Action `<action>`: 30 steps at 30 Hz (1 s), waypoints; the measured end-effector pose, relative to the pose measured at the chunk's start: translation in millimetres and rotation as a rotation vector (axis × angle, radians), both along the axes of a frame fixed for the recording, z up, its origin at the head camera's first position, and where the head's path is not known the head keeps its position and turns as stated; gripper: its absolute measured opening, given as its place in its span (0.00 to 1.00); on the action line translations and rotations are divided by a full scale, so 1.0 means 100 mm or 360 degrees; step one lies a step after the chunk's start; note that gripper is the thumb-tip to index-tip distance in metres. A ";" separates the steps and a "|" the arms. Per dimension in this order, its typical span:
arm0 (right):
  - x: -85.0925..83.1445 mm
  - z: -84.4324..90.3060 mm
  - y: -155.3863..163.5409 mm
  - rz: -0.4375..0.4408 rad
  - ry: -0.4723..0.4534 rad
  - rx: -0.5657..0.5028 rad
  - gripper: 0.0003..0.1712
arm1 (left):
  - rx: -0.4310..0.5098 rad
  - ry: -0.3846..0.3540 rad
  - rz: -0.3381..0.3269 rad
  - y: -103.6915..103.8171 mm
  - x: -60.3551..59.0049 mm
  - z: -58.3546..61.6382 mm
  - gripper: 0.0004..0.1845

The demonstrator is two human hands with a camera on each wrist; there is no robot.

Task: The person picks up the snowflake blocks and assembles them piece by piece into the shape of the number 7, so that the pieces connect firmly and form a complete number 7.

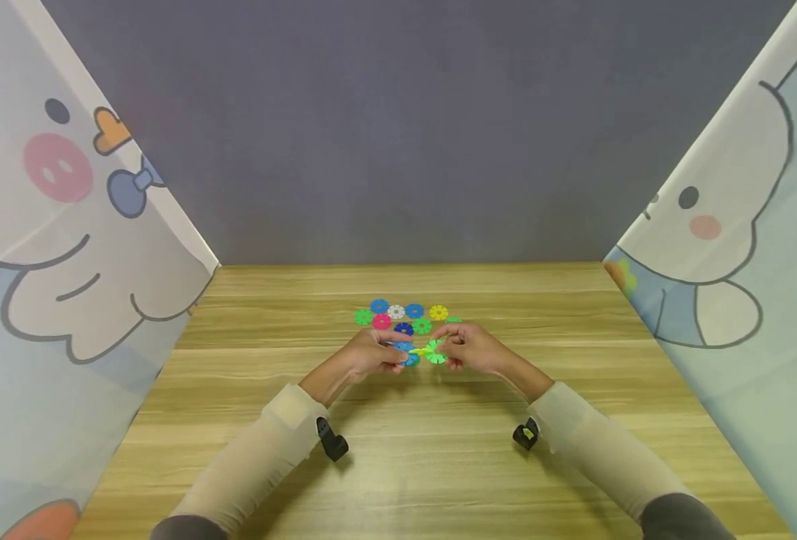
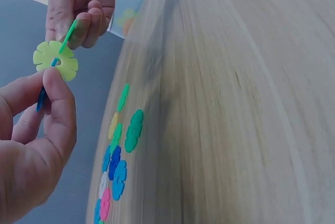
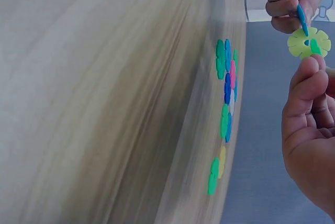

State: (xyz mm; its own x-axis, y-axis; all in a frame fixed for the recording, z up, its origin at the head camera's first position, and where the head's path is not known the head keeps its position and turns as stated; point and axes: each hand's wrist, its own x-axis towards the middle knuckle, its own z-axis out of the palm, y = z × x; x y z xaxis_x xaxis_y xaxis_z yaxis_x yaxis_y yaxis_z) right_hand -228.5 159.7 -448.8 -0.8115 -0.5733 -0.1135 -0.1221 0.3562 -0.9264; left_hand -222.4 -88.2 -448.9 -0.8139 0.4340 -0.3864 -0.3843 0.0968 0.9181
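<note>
Left fingers [image 2: 60,101] around blue disc [image 3: 302,19], right fingers [image 3: 309,80] around green disc [image 3: 314,46], yellow rosette [image 2: 46,55] between

A small booth is seen, closed in on three sides. The back is made by a plain grey wall [image 1: 412,135]. The two side walls [image 1: 20,420] are covered in big cartoon animals [image 1: 723,161]; on the left a blue bow [image 1: 127,193] is drawn, and on the right a pink cheek [image 1: 705,227]. The floor of the booth is taken up by a wood-look surface [image 1: 425,480], where bright toy pieces [image 1: 404,328] are laid. Small black cameras [image 1: 332,441] are worn on the sleeves [image 1: 253,457]. Whether a home or a lab is outside cannot be told.
</note>
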 end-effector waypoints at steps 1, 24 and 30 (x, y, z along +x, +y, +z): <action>0.00 0.01 0.00 0.0002 0.0003 0.0002 0.14 | 0.0007 -0.0002 0.0002 0.00 0.00 0.00 0.27; -0.21 -0.01 0.15 -0.0104 0.0467 0.0350 0.16 | 0.0024 0.0017 0.0041 -0.11 0.02 0.02 0.25; -0.32 -0.02 0.16 -0.0128 0.0655 0.0529 0.15 | 0.0039 0.0004 0.0029 -0.12 0.02 0.02 0.24</action>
State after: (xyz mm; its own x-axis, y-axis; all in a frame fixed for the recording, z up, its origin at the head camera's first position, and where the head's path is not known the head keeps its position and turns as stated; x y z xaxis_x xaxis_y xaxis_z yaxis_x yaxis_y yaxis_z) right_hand -260.3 176.1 -451.1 -0.8671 -0.4948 0.0582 -0.4116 0.6456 -0.6432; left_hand -220.6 -100.5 -446.5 -0.8228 0.4283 -0.3736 -0.3832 0.0674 0.9212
